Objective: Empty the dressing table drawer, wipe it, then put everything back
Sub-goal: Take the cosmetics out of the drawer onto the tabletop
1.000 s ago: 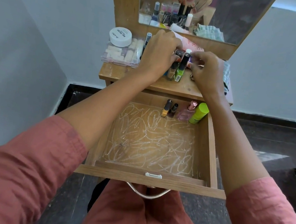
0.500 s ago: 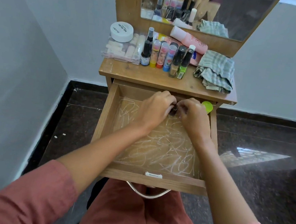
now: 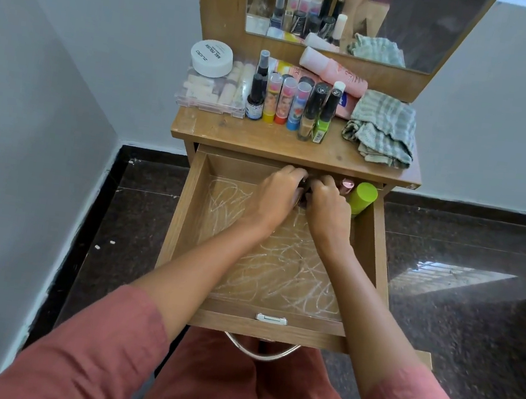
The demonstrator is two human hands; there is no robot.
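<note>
A second ago both hands were up among the bottles (image 3: 297, 103) on the dressing table top (image 3: 262, 140); now they are down in the open drawer (image 3: 181, 222), at its far end. The left hand (image 3: 275, 197) and right hand (image 3: 327, 208) lie knuckles-up and touching, fingers curled over something small and dark between them, though whether either grips it cannot be told. Just to their right stand a pink-capped bottle (image 3: 346, 186) and a green tube (image 3: 363, 197)

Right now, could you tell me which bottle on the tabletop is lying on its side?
The pink bottle with the white cap, at the back below the mirror; the small bottles before it all stand upright.
</note>
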